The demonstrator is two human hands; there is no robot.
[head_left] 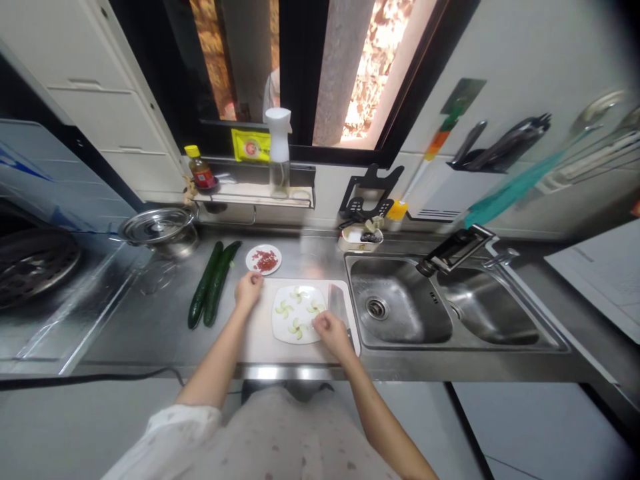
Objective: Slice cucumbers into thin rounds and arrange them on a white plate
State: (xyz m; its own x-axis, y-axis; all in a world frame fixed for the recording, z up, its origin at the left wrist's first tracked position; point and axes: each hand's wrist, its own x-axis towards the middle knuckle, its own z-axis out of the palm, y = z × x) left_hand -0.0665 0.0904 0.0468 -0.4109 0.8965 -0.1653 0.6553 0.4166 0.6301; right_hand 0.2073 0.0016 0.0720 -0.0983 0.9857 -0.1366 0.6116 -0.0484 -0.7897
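A white square plate (280, 327) lies on a white cutting board (260, 343) and carries several small fans of pale green cucumber slices (299, 294). My right hand (330, 331) rests at the plate's right edge, fingers pinched together on a cucumber slice group there. My left hand (248, 291) sits curled on the board's far left corner, holding nothing I can see. A cleaver (337, 303) lies flat on the board just right of the plate. Two whole cucumbers (213, 283) lie on the steel counter to the left.
A small dish of chopped red bits (263, 259) stands behind the board. A double steel sink (405, 307) with a tap (457, 248) is on the right. A lidded pot (157, 230) and stove (30, 263) are on the left. Bottles stand on the back shelf (253, 195).
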